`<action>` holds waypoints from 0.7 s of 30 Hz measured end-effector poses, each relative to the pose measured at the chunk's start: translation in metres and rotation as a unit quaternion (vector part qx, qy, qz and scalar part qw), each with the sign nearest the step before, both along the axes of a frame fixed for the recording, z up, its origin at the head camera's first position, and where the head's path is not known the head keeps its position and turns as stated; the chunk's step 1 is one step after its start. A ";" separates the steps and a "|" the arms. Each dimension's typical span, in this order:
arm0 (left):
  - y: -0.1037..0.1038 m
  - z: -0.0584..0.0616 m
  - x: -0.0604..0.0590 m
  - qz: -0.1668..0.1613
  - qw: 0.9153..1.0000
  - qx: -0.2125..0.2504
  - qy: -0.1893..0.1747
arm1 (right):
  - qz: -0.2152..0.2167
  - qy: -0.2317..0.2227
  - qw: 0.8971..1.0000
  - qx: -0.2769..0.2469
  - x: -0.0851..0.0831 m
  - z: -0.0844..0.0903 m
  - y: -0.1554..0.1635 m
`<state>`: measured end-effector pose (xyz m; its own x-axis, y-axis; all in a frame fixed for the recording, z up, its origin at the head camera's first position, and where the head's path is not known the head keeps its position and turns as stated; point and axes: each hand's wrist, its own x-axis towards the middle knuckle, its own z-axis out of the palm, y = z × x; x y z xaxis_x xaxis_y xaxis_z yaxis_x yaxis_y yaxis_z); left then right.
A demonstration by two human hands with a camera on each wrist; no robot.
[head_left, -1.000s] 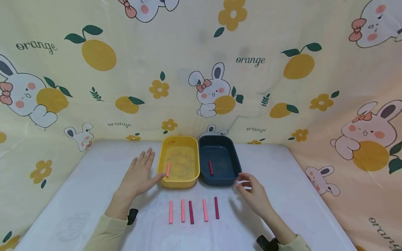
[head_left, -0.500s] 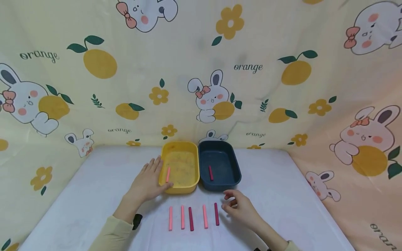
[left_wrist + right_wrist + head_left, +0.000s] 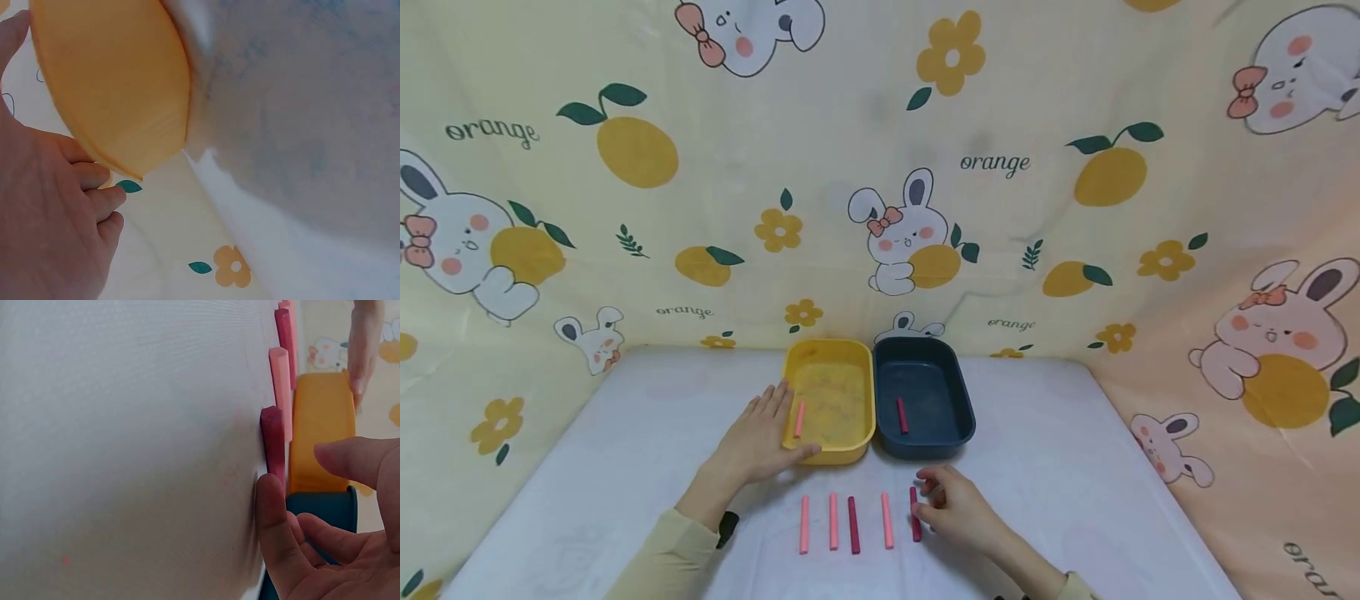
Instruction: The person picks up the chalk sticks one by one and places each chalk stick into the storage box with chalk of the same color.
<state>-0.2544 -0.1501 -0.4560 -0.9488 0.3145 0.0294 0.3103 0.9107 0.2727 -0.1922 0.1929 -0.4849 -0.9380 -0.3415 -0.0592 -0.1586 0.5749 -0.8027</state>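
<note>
My left hand (image 3: 752, 442), fingers stretched out, rests along the left rim of a yellow bin (image 3: 835, 457). Inside that bin lies a pink crayon-like stick (image 3: 800, 419). My right hand (image 3: 966, 512) reaches the rightmost dark red stick (image 3: 915, 527) on the table, its fingers bent and spread around it. In the right wrist view one fingertip (image 3: 272, 487) is at the end of this stick (image 3: 273, 434), while the thumb (image 3: 340, 456) stands away from it. A dark blue bin (image 3: 925, 450) holds another dark red stick (image 3: 902, 415).
Left of the right hand, a row of sticks lies on the white table (image 3: 1045, 433): a pink stick (image 3: 887, 521), a dark red stick (image 3: 853, 525) and two more pink sticks (image 3: 832, 521). The bins stand side by side before a patterned cloth (image 3: 820, 167).
My right hand has moved left and nearer, from the dark blue bin's corner to the rightmost dark red stick. My left hand has shifted slightly right along the yellow bin. The view has tilted slightly.
</note>
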 end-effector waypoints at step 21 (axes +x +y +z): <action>0.004 -0.011 -0.002 0.021 0.999 0.018 -0.033 | 0.010 0.004 0.995 0.101 -0.011 0.000 -0.011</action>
